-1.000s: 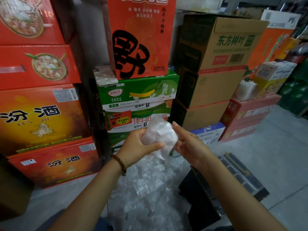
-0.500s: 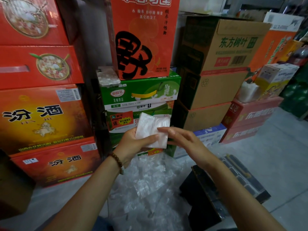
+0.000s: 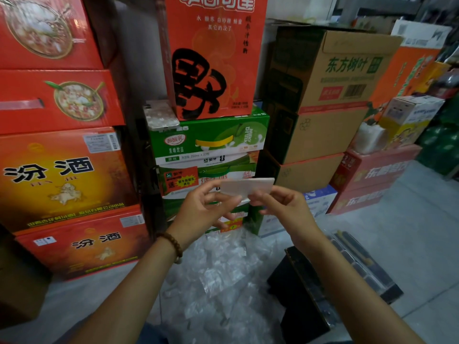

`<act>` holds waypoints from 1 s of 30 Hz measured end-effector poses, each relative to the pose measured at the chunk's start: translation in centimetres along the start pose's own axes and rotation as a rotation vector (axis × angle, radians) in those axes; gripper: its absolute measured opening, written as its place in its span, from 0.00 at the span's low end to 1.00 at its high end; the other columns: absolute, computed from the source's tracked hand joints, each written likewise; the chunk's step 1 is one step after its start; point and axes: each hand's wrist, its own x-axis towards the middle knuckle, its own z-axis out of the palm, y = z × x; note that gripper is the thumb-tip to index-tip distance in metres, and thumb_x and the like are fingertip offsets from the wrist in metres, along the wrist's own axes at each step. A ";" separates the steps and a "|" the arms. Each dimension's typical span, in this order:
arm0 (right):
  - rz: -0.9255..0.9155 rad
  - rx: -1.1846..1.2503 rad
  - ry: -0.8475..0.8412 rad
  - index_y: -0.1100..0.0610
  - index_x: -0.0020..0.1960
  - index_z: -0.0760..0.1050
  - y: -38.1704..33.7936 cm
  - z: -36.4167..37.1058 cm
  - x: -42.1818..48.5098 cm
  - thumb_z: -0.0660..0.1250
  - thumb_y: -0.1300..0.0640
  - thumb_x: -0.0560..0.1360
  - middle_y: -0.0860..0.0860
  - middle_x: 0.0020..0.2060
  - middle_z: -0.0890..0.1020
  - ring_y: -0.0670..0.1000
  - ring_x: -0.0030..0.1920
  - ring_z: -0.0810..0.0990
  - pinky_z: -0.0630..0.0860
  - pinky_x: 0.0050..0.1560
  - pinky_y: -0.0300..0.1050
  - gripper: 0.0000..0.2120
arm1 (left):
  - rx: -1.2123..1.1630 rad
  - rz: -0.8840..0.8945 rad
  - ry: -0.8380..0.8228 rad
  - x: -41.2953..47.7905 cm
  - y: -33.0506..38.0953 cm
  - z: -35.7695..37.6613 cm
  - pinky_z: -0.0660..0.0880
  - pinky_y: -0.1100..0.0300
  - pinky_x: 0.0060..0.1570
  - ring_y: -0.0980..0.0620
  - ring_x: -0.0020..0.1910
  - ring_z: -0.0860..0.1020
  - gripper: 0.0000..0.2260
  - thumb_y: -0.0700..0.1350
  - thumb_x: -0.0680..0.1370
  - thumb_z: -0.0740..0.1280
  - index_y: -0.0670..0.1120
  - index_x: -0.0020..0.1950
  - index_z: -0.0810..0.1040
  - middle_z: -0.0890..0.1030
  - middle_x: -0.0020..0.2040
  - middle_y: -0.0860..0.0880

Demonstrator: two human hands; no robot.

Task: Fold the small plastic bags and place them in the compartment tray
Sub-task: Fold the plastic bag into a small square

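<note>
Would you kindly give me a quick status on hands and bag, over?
Left hand and right hand both pinch the small plastic bag, flat, mid-air. Compartment tray down at right. Nothing seen in the way.

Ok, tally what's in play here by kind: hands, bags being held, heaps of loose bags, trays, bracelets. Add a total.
Hands: 2 (left hand, right hand)
Folded bag, pinched between both hands: 1
Heap of loose bags on the floor: 1
Tray: 1
Bracelet, left wrist: 1
Total: 6
</note>
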 end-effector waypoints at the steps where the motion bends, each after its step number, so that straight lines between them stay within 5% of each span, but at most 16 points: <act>1: 0.011 0.011 0.012 0.55 0.48 0.82 -0.1 0.1 0.0 0.70 0.57 0.73 0.51 0.41 0.87 0.47 0.43 0.85 0.78 0.39 0.36 0.05 | 0.015 0.021 0.031 0.0 -0.1 0.2 0.80 0.61 0.32 0.52 0.34 0.82 0.16 0.45 0.71 0.71 0.50 0.58 0.76 0.85 0.43 0.49; 4: 0.037 0.046 0.046 0.57 0.45 0.82 -0.2 0.5 -0.2 0.69 0.59 0.75 0.50 0.39 0.86 0.46 0.41 0.85 0.77 0.37 0.34 0.04 | 0.047 0.076 0.103 0.2 -0.4 0.4 0.78 0.64 0.30 0.54 0.31 0.81 0.03 0.41 0.75 0.68 0.46 0.48 0.79 0.85 0.38 0.51; 8: 0.066 0.088 0.077 0.59 0.43 0.81 -0.5 0.6 -0.2 0.69 0.59 0.75 0.50 0.37 0.86 0.45 0.39 0.85 0.77 0.36 0.34 0.05 | 0.048 0.109 0.138 0.4 -0.4 0.4 0.78 0.66 0.30 0.56 0.31 0.81 0.05 0.41 0.78 0.65 0.44 0.43 0.80 0.84 0.36 0.53; 17: 0.093 0.170 0.196 0.60 0.42 0.81 -0.3 1.0 0.1 0.69 0.59 0.76 0.52 0.35 0.86 0.46 0.38 0.84 0.78 0.37 0.34 0.05 | -0.096 0.040 0.188 0.8 -0.5 0.5 0.81 0.59 0.36 0.49 0.37 0.84 0.10 0.48 0.78 0.65 0.41 0.48 0.74 0.85 0.41 0.48; 22: 0.040 0.109 0.132 0.60 0.41 0.81 0.1 1.3 0.1 0.69 0.60 0.75 0.52 0.36 0.85 0.48 0.39 0.84 0.79 0.41 0.36 0.05 | -0.064 -0.133 0.035 0.7 -1.1 0.8 0.81 0.60 0.45 0.50 0.46 0.84 0.17 0.58 0.74 0.64 0.46 0.50 0.80 0.85 0.47 0.47; 30: -0.017 0.014 0.136 0.63 0.41 0.80 0.9 2.0 0.2 0.70 0.58 0.75 0.55 0.36 0.85 0.49 0.38 0.84 0.79 0.40 0.37 0.08 | -0.315 -0.120 0.129 1.3 -1.2 1.7 0.79 0.65 0.45 0.52 0.53 0.81 0.08 0.46 0.79 0.64 0.45 0.55 0.78 0.82 0.55 0.45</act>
